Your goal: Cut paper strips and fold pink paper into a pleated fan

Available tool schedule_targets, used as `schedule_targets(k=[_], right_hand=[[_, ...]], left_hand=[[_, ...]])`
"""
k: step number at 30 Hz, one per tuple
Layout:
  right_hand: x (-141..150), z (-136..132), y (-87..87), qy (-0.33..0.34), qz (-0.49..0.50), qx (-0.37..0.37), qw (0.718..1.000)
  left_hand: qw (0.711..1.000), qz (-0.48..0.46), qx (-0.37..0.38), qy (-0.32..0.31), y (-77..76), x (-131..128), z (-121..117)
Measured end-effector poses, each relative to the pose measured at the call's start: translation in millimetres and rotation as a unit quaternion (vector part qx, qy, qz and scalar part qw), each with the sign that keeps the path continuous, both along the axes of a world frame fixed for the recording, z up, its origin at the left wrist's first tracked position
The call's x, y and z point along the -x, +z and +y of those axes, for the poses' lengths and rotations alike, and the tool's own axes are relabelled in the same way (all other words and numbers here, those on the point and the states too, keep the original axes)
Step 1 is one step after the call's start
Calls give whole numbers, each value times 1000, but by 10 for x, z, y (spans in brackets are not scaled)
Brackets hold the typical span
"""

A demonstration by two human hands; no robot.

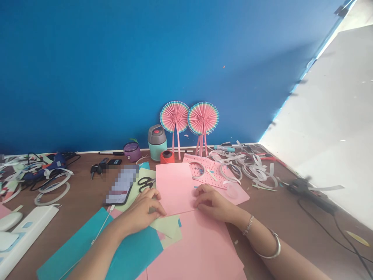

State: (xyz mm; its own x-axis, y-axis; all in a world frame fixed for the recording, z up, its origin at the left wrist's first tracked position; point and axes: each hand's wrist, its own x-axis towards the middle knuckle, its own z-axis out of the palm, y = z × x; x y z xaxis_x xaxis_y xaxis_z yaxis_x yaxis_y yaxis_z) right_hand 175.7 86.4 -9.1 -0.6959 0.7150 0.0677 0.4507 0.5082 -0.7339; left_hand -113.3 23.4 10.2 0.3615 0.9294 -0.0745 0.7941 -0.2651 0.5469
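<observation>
A small pink paper sheet (174, 182) lies in front of me, its lower edge over a larger pink sheet (201, 249). My left hand (144, 210) has its fingers curled at the small sheet's left edge, with the thumb on the lower left corner. At the right edge, my right hand (214, 204) grips the same sheet with bent fingers, the tips partly hidden. Black-handled scissors (145, 182) rest just beyond my left hand on light green paper (171, 225). Teal paper (134, 252) lies under my left forearm.
Two round pink paper fans (203, 118) lean against the blue wall (116, 70). Before it stand a teal flask (157, 144), a purple cup (132, 151) and a red-orange container (167, 156). A phone (122, 184), white paper strips (258, 167), a glue gun (303, 186) and a power strip (32, 237) lie around.
</observation>
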Motion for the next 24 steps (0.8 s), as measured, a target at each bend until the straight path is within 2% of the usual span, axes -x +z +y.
schedule_targets(k=[7, 11, 13, 15, 16, 18, 19, 21, 23, 24], right_hand=[[56, -35, -2, -18, 11, -60, 998], [75, -70, 9, -22, -18, -86, 996], [66, -66, 1, -21, -8, -75, 997], [41, -42, -5, -31, 25, -30, 999], [26, -24, -2, -41, 48, 5, 998], [1, 14, 18, -66, 107, 91, 988], [-7, 30, 34, -80, 140, 134, 978], [-10, 50, 71, -107, 199, 203, 953], [-1, 51, 100, -126, 230, 241, 935], [6, 46, 108, -128, 234, 250, 931]], left_hand=[[1000, -3, 12, 10, -4, -30, 5], [998, -65, -7, 1, 55, -71, 2], [993, -110, -46, 20, 85, -85, 9], [976, -159, -129, 77, 98, -84, 10], [959, -186, -182, 115, 98, -78, 5], [909, -236, -294, 177, 84, -64, -17], [888, -250, -339, 186, 74, -62, -34], [874, -241, -396, 148, 49, -81, -71], [887, -192, -411, 87, 27, -135, -104], [888, -172, -419, 77, 19, -170, -116]])
